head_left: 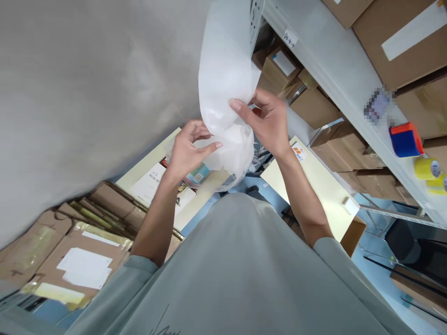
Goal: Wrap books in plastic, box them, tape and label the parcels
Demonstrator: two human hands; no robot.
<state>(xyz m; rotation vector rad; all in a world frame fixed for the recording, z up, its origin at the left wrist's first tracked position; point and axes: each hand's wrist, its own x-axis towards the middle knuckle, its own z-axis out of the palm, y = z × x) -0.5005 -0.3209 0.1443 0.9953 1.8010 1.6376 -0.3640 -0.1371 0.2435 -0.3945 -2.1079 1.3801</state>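
Observation:
A wide, glossy white strip (pixel 225 70), paper or film, hangs down in front of me and curls at its lower end. My right hand (pixel 268 116) pinches the strip's right side, thumb on the front and fingers behind. At the lower left edge is my left hand (pixel 192 149), its thumb stretched out and apart from the bent fingers. Its fingertips are near or touching the curl; contact is unclear. Below the strip bunches a translucent white plastic bag (pixel 240 158), partly hidden behind it. Under my left hand a small teal packet with a barcode (pixel 197 176) shows.
A cream tabletop (pixel 213 181) with a handwritten paper (pixel 148 184) lies below. Another cream surface (pixel 314 186) is at right. Shelving (pixel 324 79) holds cardboard boxes (pixel 412 37), a blue-and-red tape dispenser (pixel 406 139) and yellow tape rolls (pixel 426 168). Flattened cartons (pixel 80 260) stand at left.

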